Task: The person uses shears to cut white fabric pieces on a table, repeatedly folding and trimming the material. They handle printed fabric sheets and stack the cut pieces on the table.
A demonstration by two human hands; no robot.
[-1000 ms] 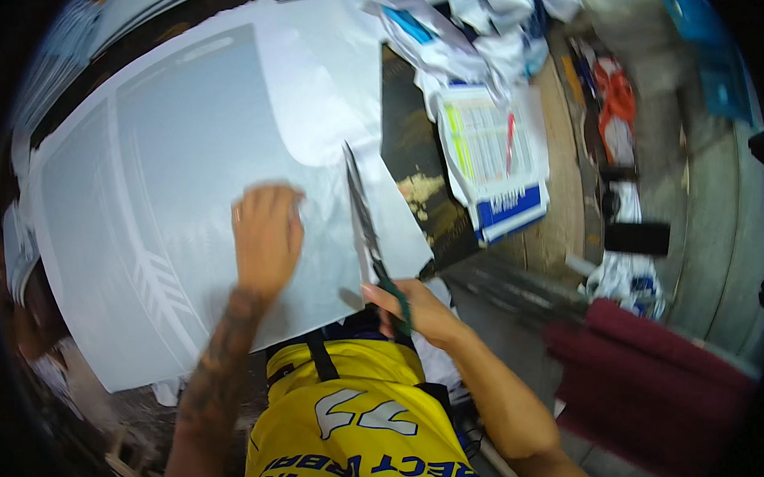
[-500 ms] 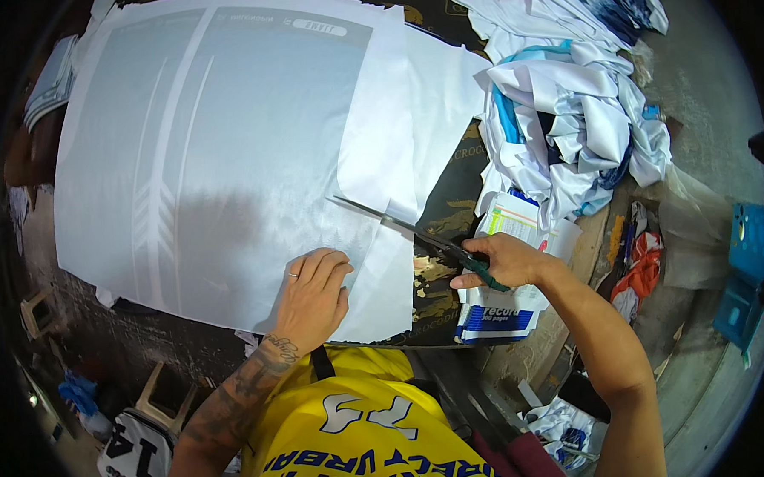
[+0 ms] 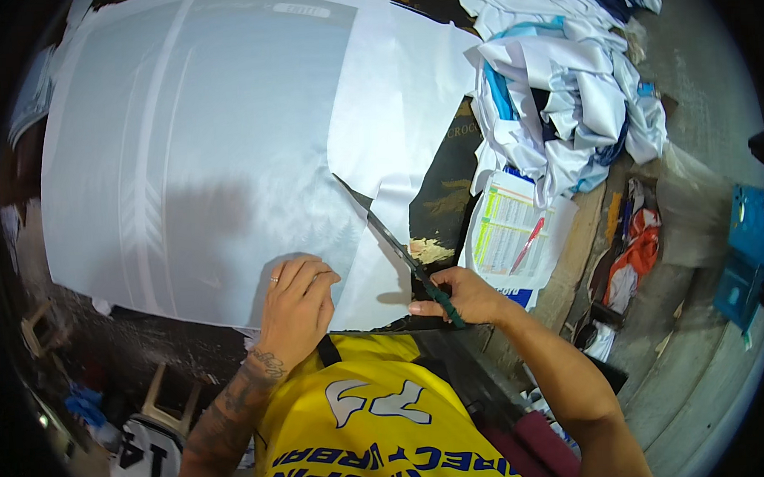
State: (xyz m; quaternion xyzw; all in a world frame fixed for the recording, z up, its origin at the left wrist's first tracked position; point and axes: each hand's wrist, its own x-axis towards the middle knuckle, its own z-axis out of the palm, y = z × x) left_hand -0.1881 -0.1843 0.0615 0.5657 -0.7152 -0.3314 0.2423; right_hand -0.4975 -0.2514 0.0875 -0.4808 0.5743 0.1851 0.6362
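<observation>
A large pale grey-blue printed sheet (image 3: 206, 118) with white margins lies on the dark table (image 3: 442, 151). My left hand (image 3: 298, 302) rests on the sheet's lower right part, fingers lightly bent and apart, holding nothing. My right hand (image 3: 461, 295) grips long scissors (image 3: 389, 236) with green-wrapped handles, just beyond the sheet's lower right edge. The blades point up-left across the white margin, their tips by the rounded corner of the printed area. The white margin (image 3: 426, 66) extends to the right with uneven cut edges.
Crumpled white and blue fabric (image 3: 572, 94) is piled at the upper right. Below it are papers (image 3: 501, 233) with a red pen (image 3: 527, 245). A wooden ledge with orange cloth (image 3: 630, 262) and blue plastic items (image 3: 737, 257) are farther right. A stool (image 3: 171, 388) stands lower left.
My right hand has moved down and left with the scissors since half a second ago, the blades now angled more steeply. My left hand has shifted slightly left and down.
</observation>
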